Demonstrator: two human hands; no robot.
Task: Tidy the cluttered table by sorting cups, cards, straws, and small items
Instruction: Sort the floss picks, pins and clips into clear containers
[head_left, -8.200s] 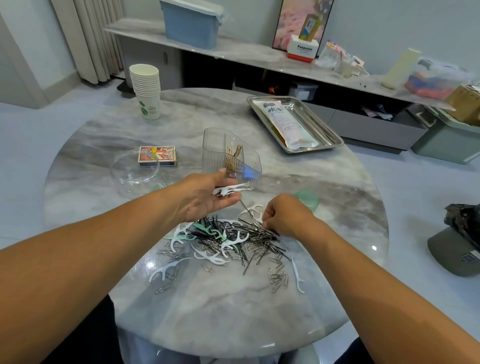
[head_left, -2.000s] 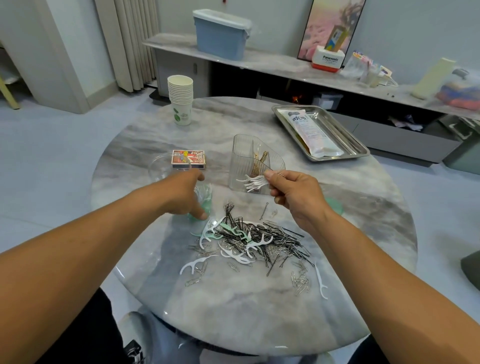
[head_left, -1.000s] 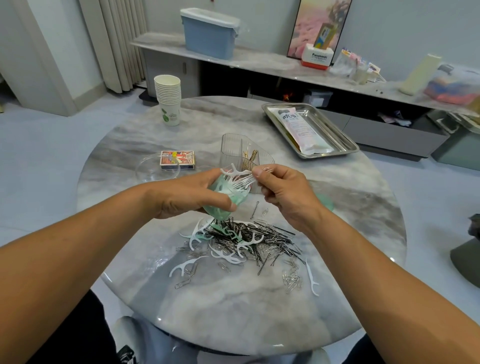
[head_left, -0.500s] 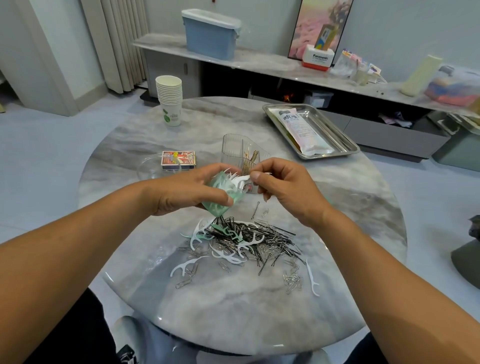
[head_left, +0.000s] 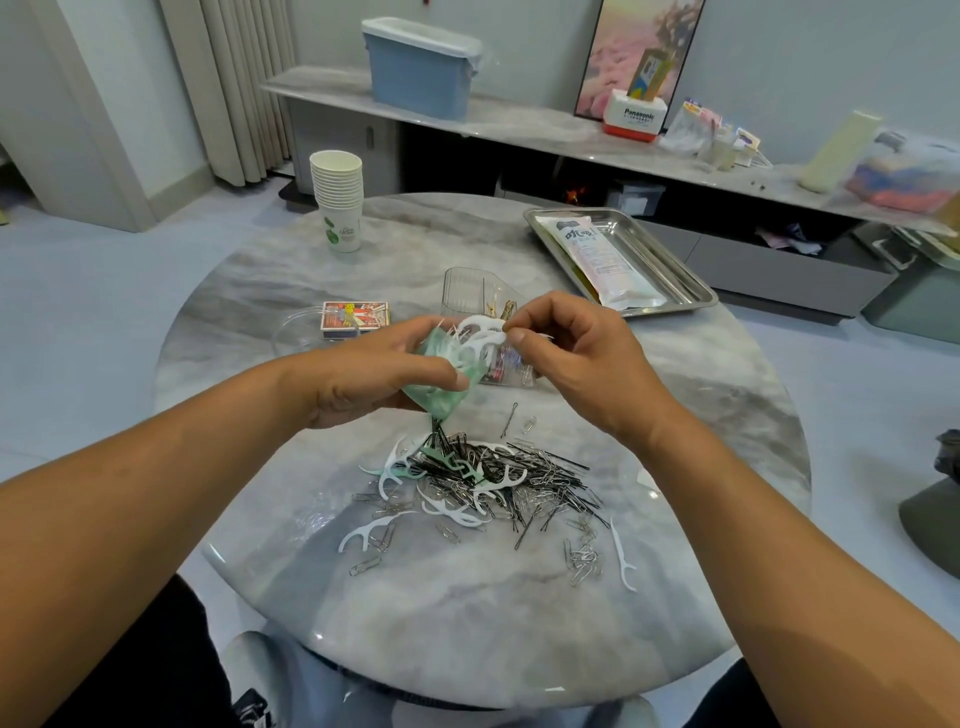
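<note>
left hand grips green container, tilted above the table. right hand pinches white floss picks at its mouth. mixed pile of picks, pins, clips lies below on the table.

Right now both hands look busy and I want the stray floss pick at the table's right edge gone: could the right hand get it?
Probably yes, after letting go: the right hand pinches floss picks, but the stray pick lies uncovered.
</note>
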